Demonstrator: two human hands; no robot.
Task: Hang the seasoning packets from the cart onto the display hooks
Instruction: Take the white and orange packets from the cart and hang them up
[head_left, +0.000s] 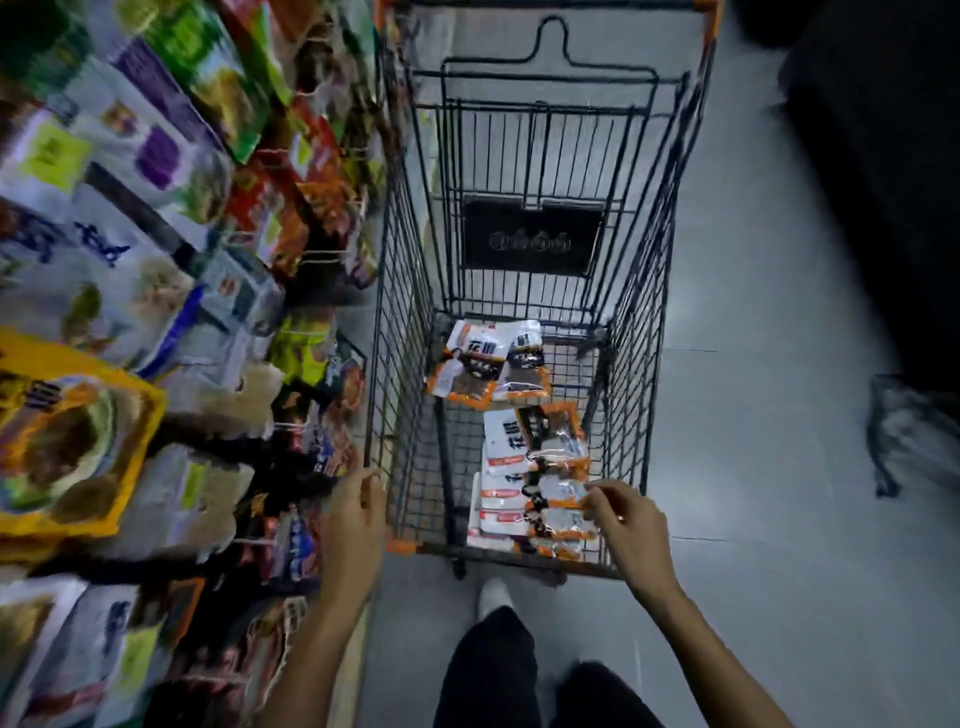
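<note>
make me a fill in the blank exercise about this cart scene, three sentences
1. The seasoning packets lie inside the wire ____.
2. The right hand reaches toward the packets, while the left hand is at the cart's ____ near corner.
3. The display shelves stand on the ____ side of the cart.

Missing words: cart; left; left

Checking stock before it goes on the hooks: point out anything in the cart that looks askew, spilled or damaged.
Nothing looks spilled or torn. The two far packets lie loose and slightly tilted on the cart floor, apart from the near stack at the right hand. Blur hides finer damage.
</note>
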